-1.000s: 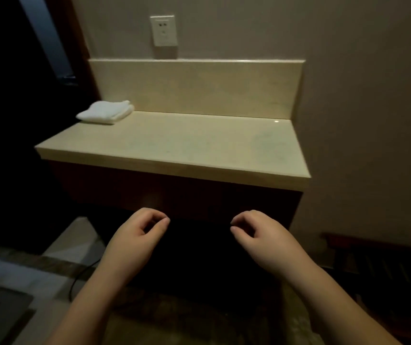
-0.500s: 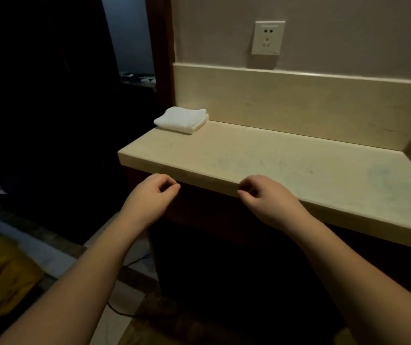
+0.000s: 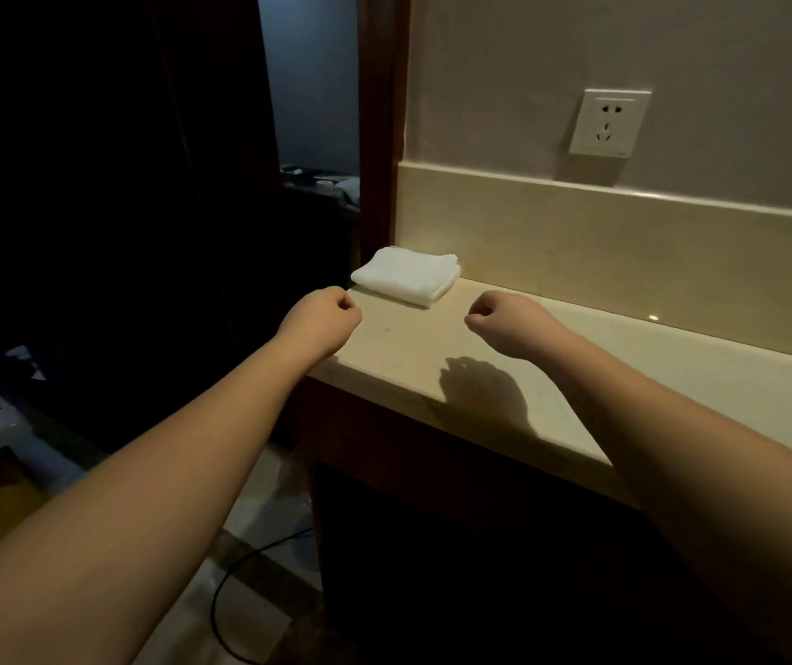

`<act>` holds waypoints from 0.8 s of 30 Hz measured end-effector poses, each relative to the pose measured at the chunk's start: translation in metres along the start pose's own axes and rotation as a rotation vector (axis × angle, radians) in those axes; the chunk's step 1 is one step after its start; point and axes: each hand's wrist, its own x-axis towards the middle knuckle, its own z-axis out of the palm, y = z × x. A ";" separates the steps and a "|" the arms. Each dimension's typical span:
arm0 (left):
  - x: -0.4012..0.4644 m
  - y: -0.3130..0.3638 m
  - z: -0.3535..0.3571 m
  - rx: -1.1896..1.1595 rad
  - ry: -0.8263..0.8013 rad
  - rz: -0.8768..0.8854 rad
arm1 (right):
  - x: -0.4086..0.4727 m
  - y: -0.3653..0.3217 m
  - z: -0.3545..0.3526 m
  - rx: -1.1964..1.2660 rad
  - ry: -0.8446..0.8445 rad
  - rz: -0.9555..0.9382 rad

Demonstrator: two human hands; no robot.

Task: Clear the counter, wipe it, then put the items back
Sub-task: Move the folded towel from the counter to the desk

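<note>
White folded cloth (image 3: 406,276) is seen at frame centre on the counter (image 3: 672,376); left hand (image 3: 322,321) and right hand (image 3: 509,326) are curled, holding nothing. Wiping seems due: the cloth must be gripped.

The surface (image 3: 576,357) is cut off by the right frame edge. Small items in the dark doorway (image 3: 322,180) are too dim to identify. Both forearms exit at the bottom edge.

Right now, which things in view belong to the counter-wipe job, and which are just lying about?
Job:
- folded white towel, at the counter's back left corner
- beige stone counter
- left hand and right hand, both curled, holding nothing

Lying about:
- white wall socket
- black cable on the floor
</note>
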 end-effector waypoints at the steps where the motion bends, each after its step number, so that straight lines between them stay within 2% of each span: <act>1: 0.012 0.001 0.001 0.002 -0.001 -0.009 | 0.013 0.001 0.001 -0.007 -0.005 0.014; 7: 0.096 0.002 0.018 0.107 -0.057 -0.042 | 0.099 0.005 0.012 -0.025 -0.043 0.072; 14: 0.177 0.002 0.046 0.228 -0.135 -0.107 | 0.179 0.005 0.036 0.100 -0.048 0.212; 20: 0.225 0.007 0.072 0.260 -0.275 -0.150 | 0.217 0.016 0.058 0.093 -0.006 0.276; 24: 0.243 0.007 0.083 0.274 -0.351 -0.206 | 0.231 0.022 0.061 0.091 -0.057 0.281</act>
